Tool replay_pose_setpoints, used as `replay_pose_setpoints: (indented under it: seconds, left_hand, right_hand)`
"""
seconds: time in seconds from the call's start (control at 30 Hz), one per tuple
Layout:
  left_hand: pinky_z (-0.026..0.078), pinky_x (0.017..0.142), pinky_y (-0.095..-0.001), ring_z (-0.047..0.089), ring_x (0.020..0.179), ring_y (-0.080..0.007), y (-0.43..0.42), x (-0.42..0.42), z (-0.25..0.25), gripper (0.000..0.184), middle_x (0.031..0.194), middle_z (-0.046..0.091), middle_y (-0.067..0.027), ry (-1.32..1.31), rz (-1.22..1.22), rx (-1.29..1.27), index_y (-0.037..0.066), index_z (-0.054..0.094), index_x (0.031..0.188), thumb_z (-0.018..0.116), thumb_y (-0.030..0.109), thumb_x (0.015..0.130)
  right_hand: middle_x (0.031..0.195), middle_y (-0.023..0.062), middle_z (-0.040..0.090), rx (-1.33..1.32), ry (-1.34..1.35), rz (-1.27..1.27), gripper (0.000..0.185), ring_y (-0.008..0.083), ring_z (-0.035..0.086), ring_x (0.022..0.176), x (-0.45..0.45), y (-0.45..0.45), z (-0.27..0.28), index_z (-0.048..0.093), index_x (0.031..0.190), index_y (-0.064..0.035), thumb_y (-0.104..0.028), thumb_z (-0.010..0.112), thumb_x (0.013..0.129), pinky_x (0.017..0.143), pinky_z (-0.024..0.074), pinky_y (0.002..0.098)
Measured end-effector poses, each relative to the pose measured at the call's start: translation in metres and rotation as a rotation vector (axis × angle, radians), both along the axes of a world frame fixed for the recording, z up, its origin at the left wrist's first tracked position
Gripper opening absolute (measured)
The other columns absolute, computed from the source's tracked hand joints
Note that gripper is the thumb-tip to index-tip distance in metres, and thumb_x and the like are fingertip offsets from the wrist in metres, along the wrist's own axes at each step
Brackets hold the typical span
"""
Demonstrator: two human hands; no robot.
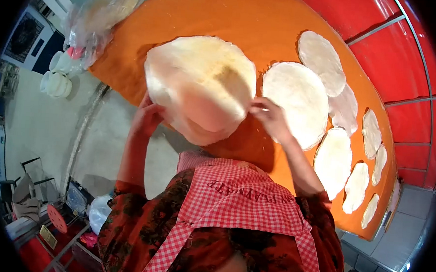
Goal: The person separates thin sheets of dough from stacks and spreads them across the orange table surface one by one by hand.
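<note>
A large, thin, round flatbread [201,71] is held up by its near edge over the front of the orange table. On its left rim, my left hand [150,113] pinches the edge. My right hand [269,118] grips the opposite rim with fingers closed. The near part of the sheet is folded or lifted and blurred by motion. Close to my right hand lies another round flatbread [299,98], flat on the cloth. Beyond it are an oval flatbread [322,62] and a longer one [333,161].
An orange cloth [244,12] covers the table. Several smaller dough pieces [356,187] lie toward its right edge. A clear plastic bag [98,21] sits at the far left corner. White buckets [57,83] stand on the floor. A red tiled wall [394,61] borders the right side.
</note>
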State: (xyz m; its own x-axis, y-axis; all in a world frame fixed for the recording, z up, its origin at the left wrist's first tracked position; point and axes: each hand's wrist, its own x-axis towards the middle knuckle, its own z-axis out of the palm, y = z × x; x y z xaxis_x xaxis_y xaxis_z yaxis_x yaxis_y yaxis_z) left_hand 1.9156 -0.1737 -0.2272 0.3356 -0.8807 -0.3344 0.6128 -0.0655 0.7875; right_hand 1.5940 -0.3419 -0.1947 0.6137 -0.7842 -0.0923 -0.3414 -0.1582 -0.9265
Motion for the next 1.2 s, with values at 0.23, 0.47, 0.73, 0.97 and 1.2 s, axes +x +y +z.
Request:
replay_pose_setpoints:
  seconds: [0.23,0.47,0.73,0.97,1.2]
  left_hand:
    - [0.053,0.081,-0.0330,0.058,0.110,-0.0204,-0.016,-0.020,0.022,0.065,0.128,0.054,-0.0060,0.008,-0.049,-0.060,0.010,0.039,0.139,0.049,-0.005,0.077]
    - [0.053,0.084,-0.0324,0.057,0.113,-0.0203,-0.010,-0.021,0.005,0.065,0.127,0.055,-0.0053,-0.017,0.120,-0.013,0.010,0.040,0.138,0.048,-0.006,0.076]
    - [0.053,0.083,-0.0314,0.059,0.107,-0.0192,-0.021,-0.025,0.001,0.062,0.124,0.057,-0.0050,-0.030,0.115,-0.025,0.008,0.045,0.135,0.048,-0.004,0.075]
    - [0.055,0.077,-0.0292,0.062,0.101,-0.0197,-0.015,-0.024,0.001,0.058,0.118,0.059,-0.0065,0.054,0.182,0.054,0.008,0.046,0.133,0.046,-0.002,0.076]
    - [0.054,0.082,-0.0346,0.061,0.103,-0.0236,-0.016,-0.023,-0.008,0.057,0.120,0.057,-0.0086,0.116,0.210,0.072,0.007,0.044,0.132,0.044,-0.002,0.076]
  right_hand:
    - [0.119,0.0238,0.059,-0.146,0.290,0.250,0.060,0.0380,0.059,0.108,0.156,0.049,0.026,0.047,0.131,-0.0026,-0.040,0.061,0.087,0.090,0.0466,0.0402]
    - [0.094,0.0308,0.061,-0.247,0.328,0.253,0.033,0.0426,0.061,0.090,0.157,0.011,0.016,0.059,0.100,0.0053,-0.023,0.057,0.083,0.079,0.0479,0.0463]
    - [0.104,0.0166,0.064,-0.062,0.163,0.359,0.049,0.0249,0.061,0.095,0.166,0.020,0.022,0.058,0.110,0.0019,-0.040,0.067,0.085,0.083,0.0476,0.0345]
    - [0.113,0.0127,0.061,0.231,-0.051,0.447,0.056,0.0201,0.057,0.102,0.160,-0.005,-0.015,0.054,0.120,-0.0002,-0.040,0.069,0.084,0.090,0.0451,0.0298]
    - [0.134,0.0137,0.047,-0.252,0.132,0.570,0.067,0.0223,0.047,0.124,0.143,0.018,-0.023,0.042,0.135,-0.0003,-0.022,0.073,0.079,0.103,0.0394,0.0333]
